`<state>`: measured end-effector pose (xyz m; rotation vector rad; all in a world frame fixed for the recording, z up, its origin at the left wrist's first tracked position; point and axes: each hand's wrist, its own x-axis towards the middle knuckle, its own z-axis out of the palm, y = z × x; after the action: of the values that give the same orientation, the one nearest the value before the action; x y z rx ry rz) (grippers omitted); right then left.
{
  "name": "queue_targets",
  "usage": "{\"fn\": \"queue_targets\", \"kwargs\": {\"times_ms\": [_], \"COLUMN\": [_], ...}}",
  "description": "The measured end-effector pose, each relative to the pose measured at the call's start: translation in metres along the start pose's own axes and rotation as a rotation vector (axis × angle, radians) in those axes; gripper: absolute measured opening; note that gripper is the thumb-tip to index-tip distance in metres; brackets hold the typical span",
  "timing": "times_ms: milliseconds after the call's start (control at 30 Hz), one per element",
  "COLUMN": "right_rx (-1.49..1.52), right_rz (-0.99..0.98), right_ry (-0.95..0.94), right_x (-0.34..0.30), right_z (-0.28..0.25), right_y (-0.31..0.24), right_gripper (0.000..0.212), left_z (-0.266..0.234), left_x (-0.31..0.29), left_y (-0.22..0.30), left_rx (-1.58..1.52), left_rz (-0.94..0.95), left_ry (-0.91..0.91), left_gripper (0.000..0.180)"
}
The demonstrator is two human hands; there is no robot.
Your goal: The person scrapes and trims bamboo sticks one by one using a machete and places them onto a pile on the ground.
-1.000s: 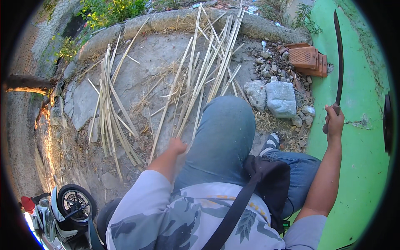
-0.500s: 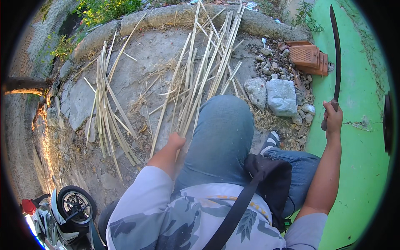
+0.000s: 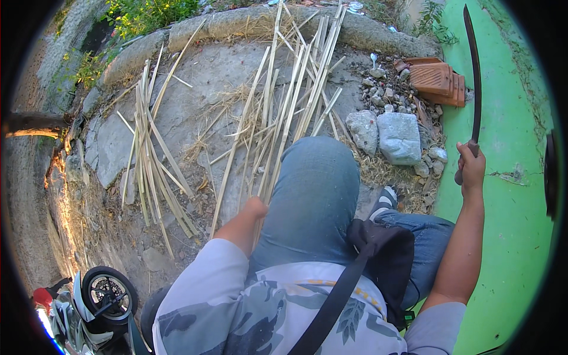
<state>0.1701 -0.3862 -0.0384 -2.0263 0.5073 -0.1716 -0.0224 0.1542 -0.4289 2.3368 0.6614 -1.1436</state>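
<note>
The right hand (image 3: pixel 471 167) clasps the handle of a machete (image 3: pixel 475 77) raised at right, its dark, curved blade pointing far; likely stiff and weighty, best held by that handle. The left hand (image 3: pixel 254 208) curls left of the denim-clad knee (image 3: pixel 319 177), beside flat wooden strips (image 3: pixel 288 115), probably light and springy; whether its fingers grip one, I cannot tell.

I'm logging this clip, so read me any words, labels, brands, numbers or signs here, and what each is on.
No readable text anywhere.
Shirt: printed pattern; any lettering is too blurred to read.
Motorbike: any marks are too small to read.
Machete and sticks: no text shows.
</note>
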Motion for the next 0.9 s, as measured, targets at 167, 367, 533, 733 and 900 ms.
{"fn": "queue_targets", "kwargs": {"times_ms": [167, 367, 533, 733, 900], "right_rx": [-0.018, -0.019, 0.003, -0.020, -0.048], "right_rz": [-0.002, 0.003, -0.017, -0.001, 0.017], "right_ry": [0.004, 0.007, -0.032, 0.000, -0.004], "right_x": [0.000, -0.001, 0.004, -0.002, -0.004], "right_z": [0.003, 0.002, 0.016, 0.006, 0.005], "right_y": [-0.002, -0.003, -0.006, -0.003, -0.004], "right_gripper": [0.020, 0.020, 0.020, 0.020, 0.020], "left_z": [-0.008, -0.012, 0.035, 0.043, 0.038], "left_x": [-0.018, -0.030, 0.024, 0.034, 0.033], "left_y": [0.016, 0.033, -0.004, 0.017, 0.021], "left_rx": [-0.027, -0.288, -0.277, -0.247, -0.238], "left_rz": [-0.037, -0.119, 0.024, 0.077, 0.092], "left_ry": [-0.009, 0.182, 0.260, 0.184, 0.160], "left_gripper": [0.047, 0.050, 0.040, 0.038, 0.037]}}
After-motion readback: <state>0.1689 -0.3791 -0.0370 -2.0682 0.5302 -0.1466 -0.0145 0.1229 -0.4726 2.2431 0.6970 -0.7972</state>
